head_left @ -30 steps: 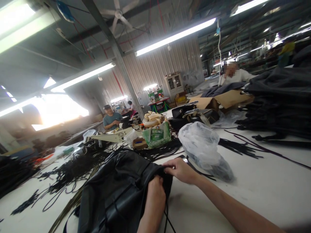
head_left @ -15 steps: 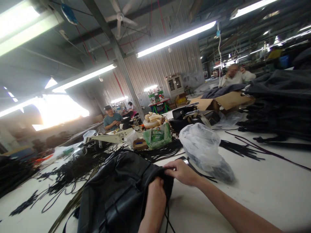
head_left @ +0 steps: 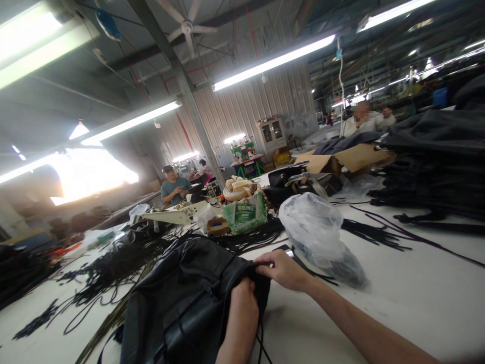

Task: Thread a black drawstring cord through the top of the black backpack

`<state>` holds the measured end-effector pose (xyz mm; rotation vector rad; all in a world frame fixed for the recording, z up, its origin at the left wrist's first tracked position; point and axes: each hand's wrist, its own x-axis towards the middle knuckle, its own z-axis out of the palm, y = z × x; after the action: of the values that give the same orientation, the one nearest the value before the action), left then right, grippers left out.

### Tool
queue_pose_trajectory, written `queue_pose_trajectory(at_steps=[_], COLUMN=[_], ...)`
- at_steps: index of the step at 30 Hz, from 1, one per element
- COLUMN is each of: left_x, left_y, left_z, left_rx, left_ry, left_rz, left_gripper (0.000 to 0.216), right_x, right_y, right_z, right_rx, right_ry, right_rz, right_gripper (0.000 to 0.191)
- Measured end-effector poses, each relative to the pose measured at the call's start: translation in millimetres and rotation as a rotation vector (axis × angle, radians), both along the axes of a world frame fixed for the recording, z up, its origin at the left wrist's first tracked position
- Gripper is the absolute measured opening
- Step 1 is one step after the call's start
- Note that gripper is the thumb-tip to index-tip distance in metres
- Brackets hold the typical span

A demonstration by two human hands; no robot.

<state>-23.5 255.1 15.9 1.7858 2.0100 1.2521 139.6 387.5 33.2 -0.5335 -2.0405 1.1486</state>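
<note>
A black leather bag lies on the white worktable in front of me. My left hand grips the bag's edge from below, fingers closed into the black material. My right hand pinches the same edge from the right side. Thin black cords hang from the bag near my left wrist.
A clear plastic bag with dark contents lies just right of my hands. Behind it stand a green sack of beige strapping, black bags and cardboard. Black cords litter the left; stacked black material rises at right. Other people sit far off.
My hands and the bag have stayed almost still; the view has shifted slightly.
</note>
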Motion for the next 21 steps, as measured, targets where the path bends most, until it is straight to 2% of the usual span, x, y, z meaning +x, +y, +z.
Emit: queue_pose_trajectory(at_steps=[21], left_x=[1.9], left_y=[-0.9], left_z=[3.8], left_rx=[-0.004], left_ry=[-0.006], left_rz=[0.013], left_gripper=[0.034], right_x=[2.2], right_y=[-1.3], right_z=[1.5], right_rx=[0.0], right_ry=[-0.024], right_rz=[0.013], right_gripper=[0.036])
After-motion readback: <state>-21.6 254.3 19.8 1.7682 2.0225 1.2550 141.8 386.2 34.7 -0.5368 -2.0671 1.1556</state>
